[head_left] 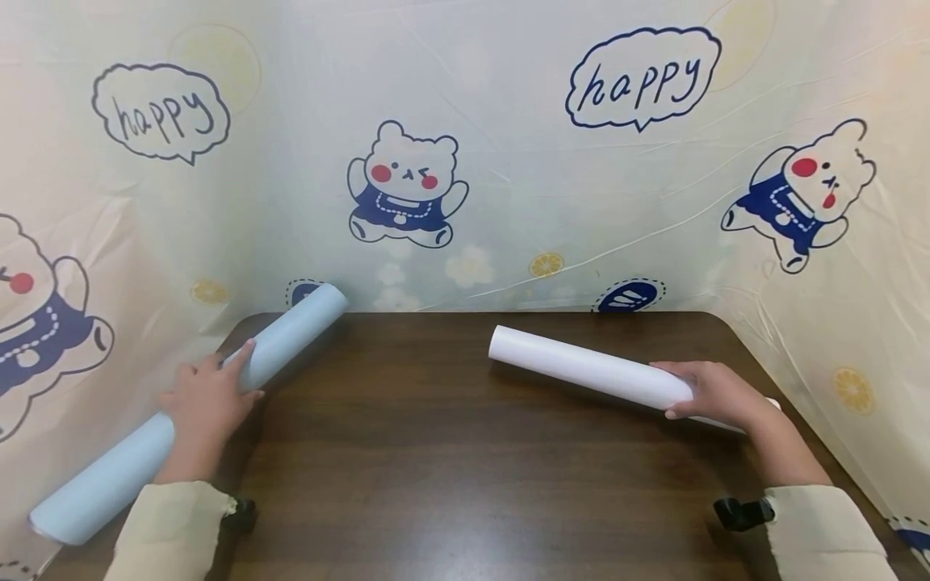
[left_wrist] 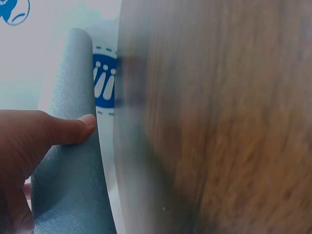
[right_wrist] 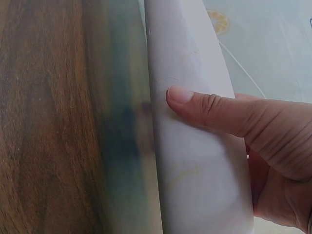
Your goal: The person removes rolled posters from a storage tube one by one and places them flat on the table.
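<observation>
A light blue roll [head_left: 294, 331] slants along the left side of the table, its near end past the table's edge. My left hand [head_left: 207, 403] grips it around the middle, and in the left wrist view the thumb [left_wrist: 73, 130] lies across the roll's creased surface. On the right, a white roll [head_left: 581, 367] points toward the table's middle. My right hand [head_left: 715, 393] holds it near its right end, with the thumb [right_wrist: 209, 109] over the top in the right wrist view. Most of the other right-hand fingers are hidden behind the roll.
Beneath both rolls is a dark brown wooden table [head_left: 436, 476] with a glossy top. A pale curtain [head_left: 508, 161] printed with bears and "happy" bubbles stands behind it and along both sides. Dark straps [head_left: 743, 514] sit at the cuffs of both sleeves.
</observation>
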`<state>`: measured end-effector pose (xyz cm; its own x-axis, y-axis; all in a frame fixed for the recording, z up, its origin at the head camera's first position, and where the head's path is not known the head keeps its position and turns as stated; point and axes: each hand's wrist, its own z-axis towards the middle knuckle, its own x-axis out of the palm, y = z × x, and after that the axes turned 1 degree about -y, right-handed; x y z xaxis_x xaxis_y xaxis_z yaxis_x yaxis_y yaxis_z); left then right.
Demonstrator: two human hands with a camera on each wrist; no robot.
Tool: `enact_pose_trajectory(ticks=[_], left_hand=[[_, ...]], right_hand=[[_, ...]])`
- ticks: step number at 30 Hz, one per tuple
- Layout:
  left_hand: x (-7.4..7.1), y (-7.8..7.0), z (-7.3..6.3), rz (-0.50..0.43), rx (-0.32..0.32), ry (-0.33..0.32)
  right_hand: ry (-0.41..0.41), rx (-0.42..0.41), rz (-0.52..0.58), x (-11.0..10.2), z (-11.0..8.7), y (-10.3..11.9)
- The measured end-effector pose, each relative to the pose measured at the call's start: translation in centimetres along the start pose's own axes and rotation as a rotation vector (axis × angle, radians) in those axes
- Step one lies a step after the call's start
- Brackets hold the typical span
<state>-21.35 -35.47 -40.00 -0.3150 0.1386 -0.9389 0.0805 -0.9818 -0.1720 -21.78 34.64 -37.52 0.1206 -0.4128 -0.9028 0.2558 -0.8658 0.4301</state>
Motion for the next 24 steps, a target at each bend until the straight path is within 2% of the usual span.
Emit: enact_pose_trajectory(ticks=[9, 18, 24], left_hand=[[0.7, 1.7, 0.4, -0.01, -0.048, 0.027], [1.3, 2.3, 1.2, -0.001, -0.06, 0.076], [1.2, 2.3, 1.4, -0.017, -0.085, 0.098]], right_hand=[[-0.008, 0.001, -0.004, 0.2, 0.1, 0.1], [0.002, 0.006, -0.006, 0.5, 0.3, 0.3], [0.003, -0.001, -0.013, 0.7, 0.3, 0.5]])
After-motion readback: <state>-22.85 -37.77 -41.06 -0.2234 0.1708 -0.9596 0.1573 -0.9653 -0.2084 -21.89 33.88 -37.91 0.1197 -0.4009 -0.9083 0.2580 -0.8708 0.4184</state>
